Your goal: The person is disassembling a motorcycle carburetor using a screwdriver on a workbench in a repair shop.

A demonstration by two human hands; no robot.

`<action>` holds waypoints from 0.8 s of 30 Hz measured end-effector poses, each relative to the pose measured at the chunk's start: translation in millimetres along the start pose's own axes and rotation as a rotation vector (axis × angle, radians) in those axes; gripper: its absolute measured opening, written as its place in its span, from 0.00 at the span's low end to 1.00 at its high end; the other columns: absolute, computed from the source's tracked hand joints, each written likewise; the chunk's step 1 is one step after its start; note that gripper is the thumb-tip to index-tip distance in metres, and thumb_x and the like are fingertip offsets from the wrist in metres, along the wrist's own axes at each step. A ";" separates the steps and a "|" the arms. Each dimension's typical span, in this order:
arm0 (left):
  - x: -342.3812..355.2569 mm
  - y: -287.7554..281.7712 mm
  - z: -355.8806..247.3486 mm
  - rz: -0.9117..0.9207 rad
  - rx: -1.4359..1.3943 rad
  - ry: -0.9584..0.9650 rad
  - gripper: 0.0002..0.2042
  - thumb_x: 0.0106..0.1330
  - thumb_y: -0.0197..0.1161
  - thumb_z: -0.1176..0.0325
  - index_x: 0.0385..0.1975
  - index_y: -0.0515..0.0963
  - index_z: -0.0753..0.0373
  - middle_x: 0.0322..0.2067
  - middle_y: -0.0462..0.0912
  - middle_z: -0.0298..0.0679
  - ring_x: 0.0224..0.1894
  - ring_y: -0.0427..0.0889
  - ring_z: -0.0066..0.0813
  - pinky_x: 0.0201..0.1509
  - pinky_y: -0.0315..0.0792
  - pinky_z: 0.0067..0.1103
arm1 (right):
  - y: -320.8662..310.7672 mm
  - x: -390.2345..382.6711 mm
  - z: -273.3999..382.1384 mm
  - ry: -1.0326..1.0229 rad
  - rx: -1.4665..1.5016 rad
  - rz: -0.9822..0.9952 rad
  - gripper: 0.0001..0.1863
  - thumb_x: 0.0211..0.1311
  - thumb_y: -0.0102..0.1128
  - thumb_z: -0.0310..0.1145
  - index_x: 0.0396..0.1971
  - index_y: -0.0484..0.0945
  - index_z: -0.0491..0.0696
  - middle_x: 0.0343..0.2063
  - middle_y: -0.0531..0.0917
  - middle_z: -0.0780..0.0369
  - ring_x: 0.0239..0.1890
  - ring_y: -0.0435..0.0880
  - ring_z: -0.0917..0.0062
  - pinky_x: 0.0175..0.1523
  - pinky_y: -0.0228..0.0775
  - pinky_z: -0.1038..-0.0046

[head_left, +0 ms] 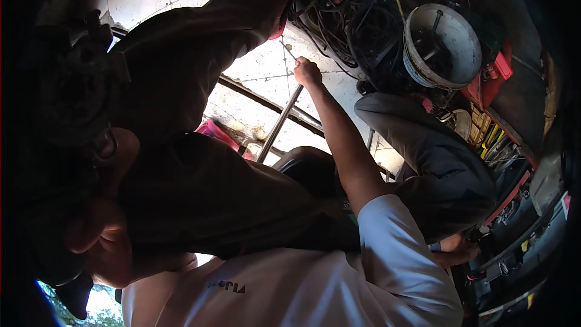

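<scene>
My right hand (307, 74) is closed on a thin metal rod (289, 49) above the tiled floor (245, 60); a thicker bar (278, 126) runs below the fist. My left hand (106, 224) is in shadow at the left, fingers curled beside a dark metal fixture (82, 88); what it holds is hard to make out. My dark-trousered legs (423, 163) are folded around the work area, and a foot in a red sandal (278, 6) shows at the top.
A tangle of black cables (345, 15) and a white bucket (460, 54) with metal parts inside lie at upper right. Red plastic items (490, 82) sit beside them. Assorted tools (502, 206) crowd the right edge. A pink object (221, 136) lies on the floor.
</scene>
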State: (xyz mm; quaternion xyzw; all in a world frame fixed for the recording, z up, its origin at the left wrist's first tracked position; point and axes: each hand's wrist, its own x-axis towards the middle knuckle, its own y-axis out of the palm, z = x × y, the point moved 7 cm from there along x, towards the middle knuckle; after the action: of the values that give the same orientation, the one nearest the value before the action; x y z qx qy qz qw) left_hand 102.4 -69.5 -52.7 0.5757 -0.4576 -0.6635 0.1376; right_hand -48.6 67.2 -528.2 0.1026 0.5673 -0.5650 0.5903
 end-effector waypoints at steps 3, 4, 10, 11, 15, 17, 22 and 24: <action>12.7 0.5 7.4 -0.054 0.028 0.027 0.31 0.58 0.57 0.65 0.62 0.56 0.61 0.64 0.45 0.54 0.66 0.40 0.55 0.60 0.65 0.48 | 7.9 7.4 -1.6 0.014 0.057 -0.059 0.14 0.64 0.42 0.40 0.40 0.77 0.52 0.37 0.82 0.51 0.41 0.80 0.54 0.46 0.73 0.59; 15.9 -0.6 9.2 -0.076 0.037 0.036 0.31 0.58 0.57 0.65 0.62 0.56 0.61 0.64 0.45 0.54 0.65 0.41 0.55 0.59 0.65 0.48 | 14.0 10.0 0.4 0.032 0.005 -0.023 0.14 0.64 0.42 0.40 0.40 0.77 0.52 0.36 0.82 0.51 0.41 0.81 0.54 0.46 0.73 0.59; 34.6 -3.6 16.1 -0.175 0.101 0.108 0.30 0.59 0.56 0.63 0.62 0.57 0.62 0.63 0.48 0.55 0.64 0.44 0.56 0.59 0.65 0.49 | 10.1 24.7 -3.6 0.082 0.078 -0.061 0.14 0.62 0.44 0.40 0.40 0.77 0.53 0.37 0.82 0.51 0.42 0.81 0.54 0.47 0.73 0.59; 36.9 -4.4 17.1 -0.191 0.110 0.117 0.30 0.59 0.55 0.62 0.62 0.57 0.62 0.62 0.48 0.55 0.64 0.44 0.56 0.59 0.65 0.49 | 11.4 26.4 -7.3 0.111 0.083 -0.047 0.14 0.61 0.44 0.40 0.40 0.77 0.53 0.37 0.82 0.51 0.42 0.81 0.54 0.47 0.73 0.59; 41.7 -4.6 20.1 -0.241 0.145 0.157 0.30 0.60 0.55 0.61 0.62 0.57 0.62 0.62 0.50 0.56 0.63 0.46 0.56 0.59 0.65 0.50 | 11.5 21.7 -5.1 0.136 0.115 -0.038 0.15 0.61 0.44 0.41 0.40 0.78 0.54 0.38 0.82 0.51 0.43 0.80 0.55 0.48 0.73 0.59; 40.2 -3.5 22.4 -0.259 0.157 0.176 0.30 0.60 0.54 0.60 0.61 0.57 0.63 0.62 0.50 0.56 0.63 0.47 0.57 0.58 0.65 0.50 | 9.1 17.2 -3.5 0.117 0.111 -0.033 0.15 0.60 0.46 0.39 0.40 0.78 0.52 0.39 0.82 0.52 0.43 0.81 0.56 0.48 0.74 0.60; 26.9 2.4 23.6 -0.277 0.178 0.222 0.30 0.60 0.54 0.59 0.61 0.57 0.63 0.61 0.52 0.56 0.62 0.50 0.57 0.58 0.66 0.51 | -3.6 5.0 -4.3 0.044 0.076 -0.030 0.15 0.59 0.47 0.38 0.42 0.78 0.51 0.39 0.82 0.51 0.43 0.81 0.57 0.48 0.75 0.62; 16.4 10.7 22.6 -0.271 0.187 0.247 0.30 0.61 0.53 0.58 0.61 0.57 0.64 0.60 0.53 0.57 0.62 0.51 0.57 0.58 0.66 0.51 | -13.4 -3.8 0.0 0.030 0.071 -0.047 0.15 0.59 0.46 0.38 0.42 0.78 0.52 0.39 0.82 0.51 0.44 0.81 0.57 0.48 0.74 0.62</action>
State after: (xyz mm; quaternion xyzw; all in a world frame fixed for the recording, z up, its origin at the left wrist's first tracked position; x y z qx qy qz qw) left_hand 73.7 -76.8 -56.8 0.7191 -0.4153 -0.5551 0.0483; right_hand -58.0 64.7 -518.2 0.1188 0.5581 -0.5969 0.5641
